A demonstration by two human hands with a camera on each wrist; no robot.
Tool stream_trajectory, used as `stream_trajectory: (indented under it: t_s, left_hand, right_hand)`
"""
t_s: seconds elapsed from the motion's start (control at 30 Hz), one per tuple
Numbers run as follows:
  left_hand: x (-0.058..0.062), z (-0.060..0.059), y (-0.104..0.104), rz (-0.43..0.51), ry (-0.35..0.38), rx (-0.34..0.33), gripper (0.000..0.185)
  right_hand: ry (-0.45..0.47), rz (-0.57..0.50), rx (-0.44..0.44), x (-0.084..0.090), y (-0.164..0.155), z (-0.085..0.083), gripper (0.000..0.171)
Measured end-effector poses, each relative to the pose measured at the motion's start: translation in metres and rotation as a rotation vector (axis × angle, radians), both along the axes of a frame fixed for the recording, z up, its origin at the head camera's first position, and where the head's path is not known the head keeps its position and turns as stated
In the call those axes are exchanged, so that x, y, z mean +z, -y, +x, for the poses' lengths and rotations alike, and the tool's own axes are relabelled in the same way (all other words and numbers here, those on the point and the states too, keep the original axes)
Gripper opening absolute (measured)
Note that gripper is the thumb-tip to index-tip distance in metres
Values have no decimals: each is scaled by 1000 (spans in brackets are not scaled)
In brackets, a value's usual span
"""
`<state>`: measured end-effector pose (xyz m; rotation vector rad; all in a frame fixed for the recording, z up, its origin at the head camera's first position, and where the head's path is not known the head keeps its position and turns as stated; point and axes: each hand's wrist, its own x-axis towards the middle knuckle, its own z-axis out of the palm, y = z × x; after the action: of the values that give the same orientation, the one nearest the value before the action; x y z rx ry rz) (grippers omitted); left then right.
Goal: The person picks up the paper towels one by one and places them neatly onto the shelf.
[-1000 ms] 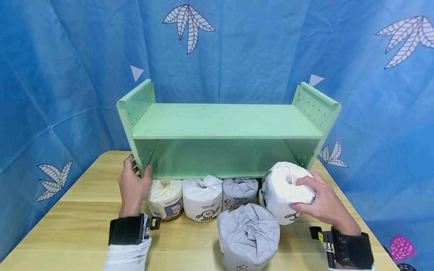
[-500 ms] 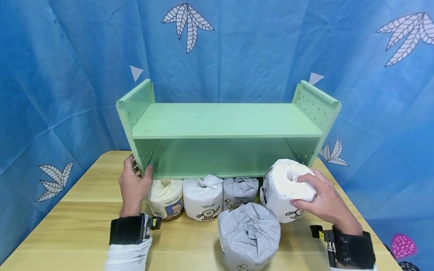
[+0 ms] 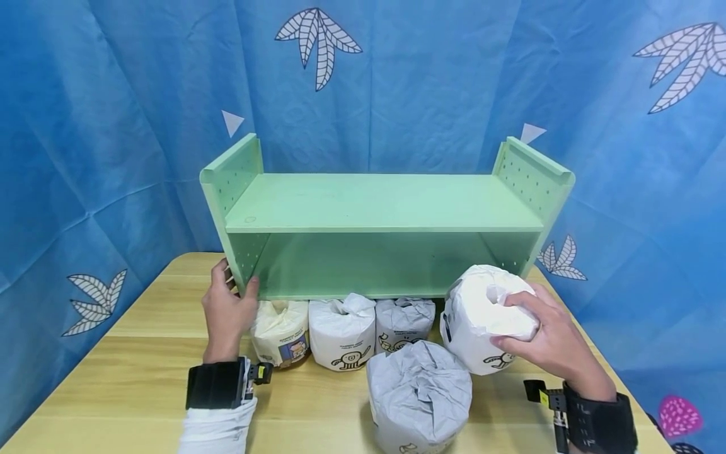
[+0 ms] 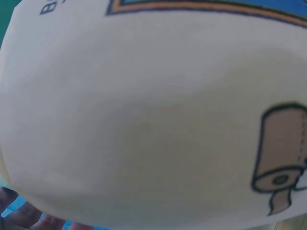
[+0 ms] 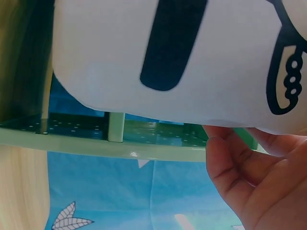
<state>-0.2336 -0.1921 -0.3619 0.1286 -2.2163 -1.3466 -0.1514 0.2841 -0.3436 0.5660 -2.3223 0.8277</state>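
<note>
Blue leafy cloth hangs behind the wooden table [image 3: 130,378], same as before. My right hand [image 3: 553,343] still wraps around the white paper roll [image 3: 482,315], tipped just in front of the green shelf [image 3: 380,205], hardly moved. My left hand [image 3: 227,309] keeps gripping the shelf's left side, beside the cream roll [image 3: 280,331].

Blue cloth backdrop [image 3: 113,94] with white leaf prints behind a light wooden table [image 3: 130,378].

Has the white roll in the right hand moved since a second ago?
Hardly: the white roll sits at the same spot against the green shelf, gripped by the right hand; the small shift matches the camera's.
</note>
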Motion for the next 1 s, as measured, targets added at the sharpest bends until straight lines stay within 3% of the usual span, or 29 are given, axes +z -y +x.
stream_trajectory:
  t_s: [0.5,1.0]
  left_hand:
    - [-1,0,-1,-26,-16,10,60]
    - [-1,0,-1,-25,-4,9,61]
  right_hand:
    - [-7,-22,-76,11,3,8,51]
    - [-60,-68,-100,9,17,3,50]
